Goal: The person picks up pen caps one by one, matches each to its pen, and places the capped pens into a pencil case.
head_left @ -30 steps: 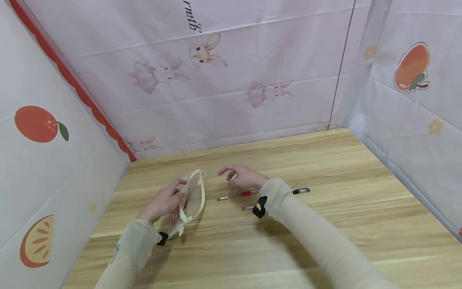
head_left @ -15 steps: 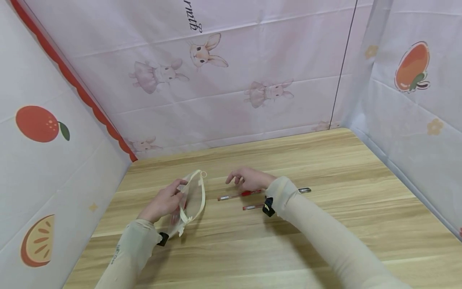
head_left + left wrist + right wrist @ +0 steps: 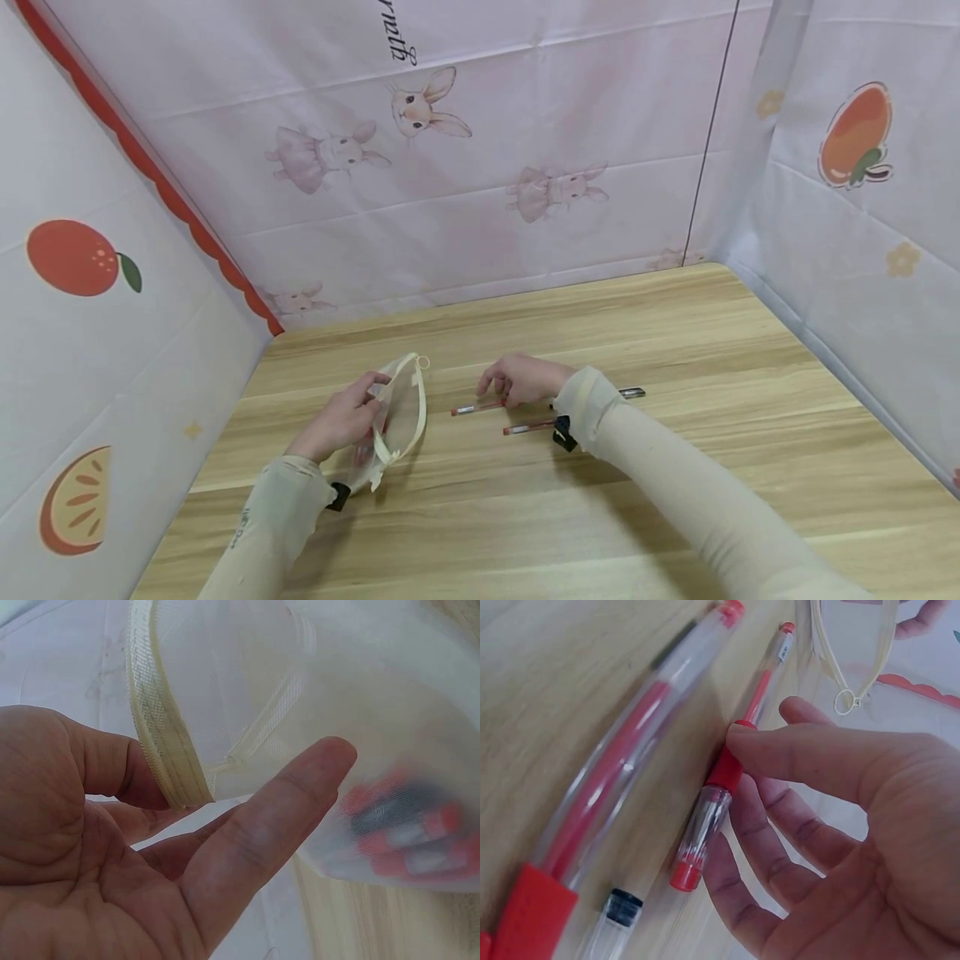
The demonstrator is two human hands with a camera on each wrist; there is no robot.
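My left hand pinches the cream zip edge of a see-through mesh pouch, whose mouth gapes toward the right. Through the mesh in the left wrist view, several red and black pen ends show at the bottom. Over on the right, my right hand holds a red gel pen at its rubber grip, thumb on one side and fingers on the other. That pen lies at the table surface. A second red pen lies nearer my body, partly under the right wrist in the head view.
A black pen lies beyond the right wrist, its middle hidden by the sleeve. The wooden table meets printed cloth walls at the back and both sides. A zip-pull ring sits at the pouch's far end.
My right hand has shifted right and down onto the red pen, and its fingers have drawn in around it. The left hand and pouch have stayed put.
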